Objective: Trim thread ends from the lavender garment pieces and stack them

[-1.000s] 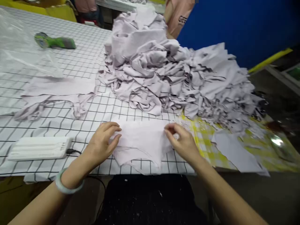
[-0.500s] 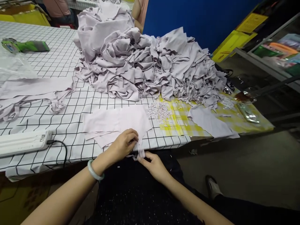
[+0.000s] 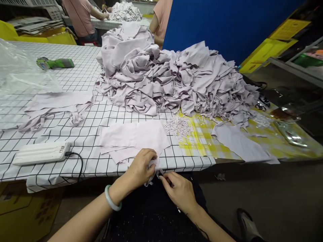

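Note:
Pale pinkish-grey fabric pieces (image 3: 135, 134) lie flat at the table's front edge. Their near corner, with thin strips, hangs over that edge. My left hand (image 3: 142, 168), a pale bangle on its wrist, has its fingers closed on this fabric. Just to the right and lower, my right hand (image 3: 179, 190) pinches at the thin strips; its fingertips are close to my left thumb. What exactly lies between the right fingertips is too small to tell. Many tiny white scraps (image 3: 178, 126) are scattered to the right of the fabric.
A big heap of grey fabric (image 3: 161, 74) covers the table's back middle. To the left are a white power bank (image 3: 41, 153) with a cable, more fabric strips (image 3: 60, 104), a green tool (image 3: 55, 63) and clear plastic (image 3: 25, 70). People in pink sit behind.
The view has shifted, so the table's things appear farther right and lower. My right hand's fingers are now more curled, near the strips below my left hand.

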`<action>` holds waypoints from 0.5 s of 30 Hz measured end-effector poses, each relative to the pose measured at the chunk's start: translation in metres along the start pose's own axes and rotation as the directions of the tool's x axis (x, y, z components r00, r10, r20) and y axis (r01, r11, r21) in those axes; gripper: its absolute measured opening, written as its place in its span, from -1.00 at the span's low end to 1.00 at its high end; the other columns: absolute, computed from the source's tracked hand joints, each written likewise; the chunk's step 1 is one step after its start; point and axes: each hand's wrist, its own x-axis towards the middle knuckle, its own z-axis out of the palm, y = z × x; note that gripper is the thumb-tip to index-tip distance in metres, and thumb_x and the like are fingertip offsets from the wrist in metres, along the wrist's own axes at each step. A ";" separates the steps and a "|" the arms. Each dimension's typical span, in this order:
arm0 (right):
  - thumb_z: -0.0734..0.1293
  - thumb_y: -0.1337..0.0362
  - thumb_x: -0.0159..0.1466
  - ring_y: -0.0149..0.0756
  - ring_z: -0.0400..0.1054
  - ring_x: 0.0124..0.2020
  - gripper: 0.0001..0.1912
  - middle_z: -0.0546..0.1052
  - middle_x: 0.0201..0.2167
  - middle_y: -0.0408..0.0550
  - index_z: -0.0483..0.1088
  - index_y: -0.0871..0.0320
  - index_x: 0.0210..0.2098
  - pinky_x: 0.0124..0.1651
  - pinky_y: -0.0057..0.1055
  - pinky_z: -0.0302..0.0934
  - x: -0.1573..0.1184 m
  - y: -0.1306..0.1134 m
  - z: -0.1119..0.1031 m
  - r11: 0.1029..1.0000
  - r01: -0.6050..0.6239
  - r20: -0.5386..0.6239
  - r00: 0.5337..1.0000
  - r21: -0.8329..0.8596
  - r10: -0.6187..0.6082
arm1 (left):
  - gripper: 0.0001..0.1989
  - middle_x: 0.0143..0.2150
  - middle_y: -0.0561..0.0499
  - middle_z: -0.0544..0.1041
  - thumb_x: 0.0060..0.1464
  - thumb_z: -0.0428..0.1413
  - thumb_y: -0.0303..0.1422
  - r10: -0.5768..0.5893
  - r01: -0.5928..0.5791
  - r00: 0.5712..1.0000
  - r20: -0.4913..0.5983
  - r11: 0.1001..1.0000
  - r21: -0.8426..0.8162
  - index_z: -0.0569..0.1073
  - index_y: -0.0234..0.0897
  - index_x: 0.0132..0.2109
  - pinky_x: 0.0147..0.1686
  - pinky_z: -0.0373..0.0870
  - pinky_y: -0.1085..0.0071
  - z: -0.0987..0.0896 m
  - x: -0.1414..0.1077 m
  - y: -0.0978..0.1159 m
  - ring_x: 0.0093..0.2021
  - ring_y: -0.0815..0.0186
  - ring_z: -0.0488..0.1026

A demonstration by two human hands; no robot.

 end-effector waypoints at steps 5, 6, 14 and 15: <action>0.33 0.06 0.22 -0.28 0.33 -0.46 -0.76 0.49 -0.43 -0.10 0.46 0.11 -0.35 -0.36 -0.37 0.22 0.013 -0.007 0.020 0.951 -0.134 0.226 0.972 0.279 0.071 | -0.79 0.04 -0.15 0.48 0.13 0.04 -0.55 -0.042 0.041 0.999 -0.001 0.998 -0.047 0.39 -0.23 -0.10 0.03 0.48 0.17 0.001 -0.007 -0.002 0.06 0.19 0.45; 0.34 0.07 0.20 -0.27 0.35 -0.41 -0.76 0.48 -0.41 -0.09 0.45 0.11 -0.40 -0.31 -0.36 0.25 0.014 -0.007 0.020 0.940 -0.133 0.231 0.971 0.314 0.061 | -0.81 0.05 -0.16 0.49 0.15 0.04 -0.54 -0.028 0.028 1.000 0.000 0.999 -0.042 0.39 -0.24 -0.10 0.02 0.49 0.18 -0.001 -0.007 -0.003 0.06 0.20 0.46; 0.31 0.10 0.30 -0.20 0.43 -0.28 -0.81 0.54 -0.34 -0.08 0.46 0.04 -0.35 -0.18 -0.32 0.31 0.013 -0.009 -0.068 0.966 -0.004 0.342 0.936 0.259 -0.088 | -0.89 0.02 -0.13 0.48 0.18 0.05 -0.37 -0.233 0.369 0.886 -0.401 0.877 0.307 0.42 -0.22 -0.15 0.12 0.39 0.08 -0.096 -0.019 -0.043 0.07 0.09 0.43; 0.33 0.13 0.29 -0.20 0.43 -0.28 -0.85 0.55 -0.33 -0.07 0.46 0.04 -0.31 -0.18 -0.31 0.31 0.020 -0.015 -0.075 0.975 0.049 0.259 0.960 0.218 -0.106 | -0.87 0.03 -0.14 0.46 0.16 0.06 -0.35 -0.268 0.434 0.859 -0.437 0.833 0.344 0.43 -0.22 -0.13 0.13 0.36 0.05 -0.107 -0.022 -0.048 0.09 0.05 0.40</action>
